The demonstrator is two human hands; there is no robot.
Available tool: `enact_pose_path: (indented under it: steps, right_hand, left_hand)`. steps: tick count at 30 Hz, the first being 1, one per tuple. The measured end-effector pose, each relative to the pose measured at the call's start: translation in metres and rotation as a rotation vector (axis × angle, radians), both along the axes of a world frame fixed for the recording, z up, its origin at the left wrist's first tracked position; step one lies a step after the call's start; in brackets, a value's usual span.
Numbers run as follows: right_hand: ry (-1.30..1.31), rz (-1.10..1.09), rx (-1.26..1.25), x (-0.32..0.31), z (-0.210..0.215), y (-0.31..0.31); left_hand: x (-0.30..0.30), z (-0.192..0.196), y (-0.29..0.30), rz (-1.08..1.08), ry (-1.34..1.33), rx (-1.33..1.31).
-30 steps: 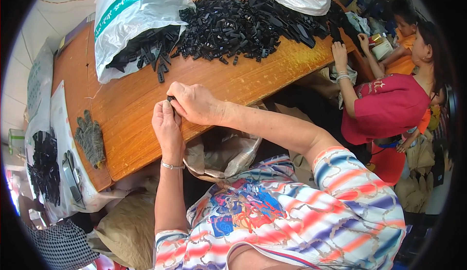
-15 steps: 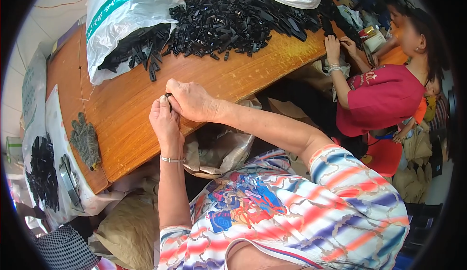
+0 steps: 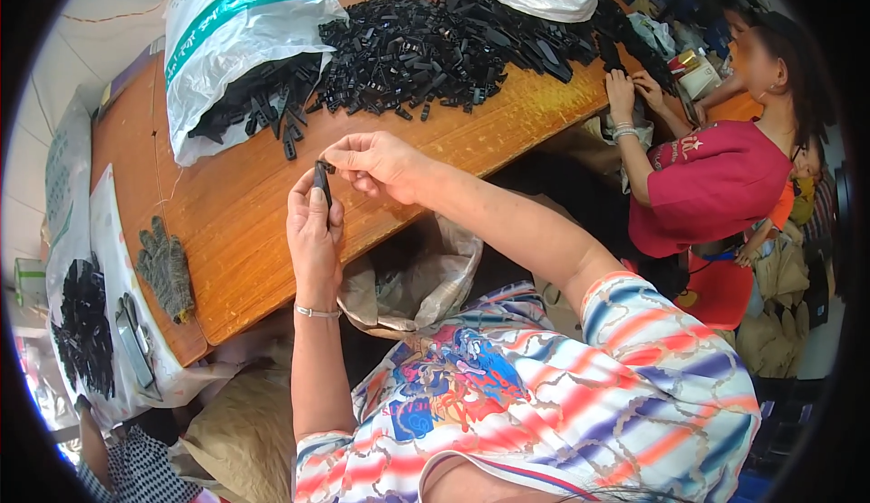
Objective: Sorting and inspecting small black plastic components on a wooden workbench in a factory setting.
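Note:
My left hand point(image 3: 313, 236) is closed around a slim, pointed black plastic piece point(image 3: 322, 180), held upright over the table's near edge. At that piece's upper end, my right hand point(image 3: 382, 166) pinches a small black plastic part point(image 3: 328, 168) between thumb and fingertips. Whether the two parts are joined or only touching, I cannot tell. Beyond my hands, a large heap of small black plastic parts point(image 3: 408, 54) covers the far side of the wooden table point(image 3: 245, 240). More long black pieces point(image 3: 263, 104) spill from a white and green sack point(image 3: 240, 27) on the left.
A grey knitted glove point(image 3: 165, 270) lies at the table's left end. Past it are a pile of black strips point(image 3: 83, 322) and a metal tool point(image 3: 134, 342). An open sack point(image 3: 408, 276) stands below the near edge. A person in a red shirt point(image 3: 711, 181) works at the right.
My hands were pressed together around the black piece. My right hand has drawn back slightly and turned, so the piece and the small part at its top now show.

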State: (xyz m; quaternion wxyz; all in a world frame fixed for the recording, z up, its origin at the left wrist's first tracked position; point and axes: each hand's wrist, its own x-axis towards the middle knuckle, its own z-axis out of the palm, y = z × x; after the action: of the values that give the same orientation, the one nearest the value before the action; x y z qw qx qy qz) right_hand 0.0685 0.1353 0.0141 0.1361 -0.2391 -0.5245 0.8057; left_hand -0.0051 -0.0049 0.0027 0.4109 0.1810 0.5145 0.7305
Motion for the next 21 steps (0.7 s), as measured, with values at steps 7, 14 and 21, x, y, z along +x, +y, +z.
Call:
enact_pose_path:
  steps: [7,14,21]
  right_hand:
    - [0.053,0.078,-0.126,0.006,-0.017,-0.014]
    - [-0.139,0.392,0.276,0.038,-0.009,0.003]
    - [-0.379,-0.288,1.608,0.034,-0.022,0.063]
  left_hand:
    - [0.012,-0.002,-0.007,-0.116,-0.16,0.082]
    - [0.055,-0.014,-0.032,-0.048,0.132,-0.069]
    - [0.059,-0.062,-0.073,-0.271,1.246,-0.549]
